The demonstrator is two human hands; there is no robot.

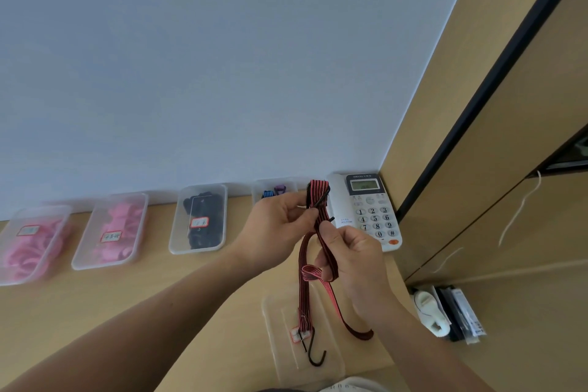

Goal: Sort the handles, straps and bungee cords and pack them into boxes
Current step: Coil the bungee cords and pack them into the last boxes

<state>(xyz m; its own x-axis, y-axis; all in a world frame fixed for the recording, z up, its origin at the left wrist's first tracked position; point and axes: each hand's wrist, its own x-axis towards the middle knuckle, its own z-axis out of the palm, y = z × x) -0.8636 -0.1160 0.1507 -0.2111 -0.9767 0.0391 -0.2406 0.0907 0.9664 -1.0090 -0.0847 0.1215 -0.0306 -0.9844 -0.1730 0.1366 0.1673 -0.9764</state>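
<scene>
Clear plastic boxes [109, 232] with red-bordered labels, too blurred to read, lined the wooden desk [159, 296]. The left hand [276, 229] pinched the striped red-black bungee cord [319, 192] at its folded top; the right hand [359, 261] pinched it lower, its hook [316, 356] dangling over a clear lid [331, 366]. A white keypad phone [375, 216] stood rightmost.

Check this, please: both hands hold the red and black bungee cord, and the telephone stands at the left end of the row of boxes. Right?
Not quite: the head view shows the telephone at the right end of the row of boxes. As you say, the left hand and the right hand both hold the red and black bungee cord.
</scene>
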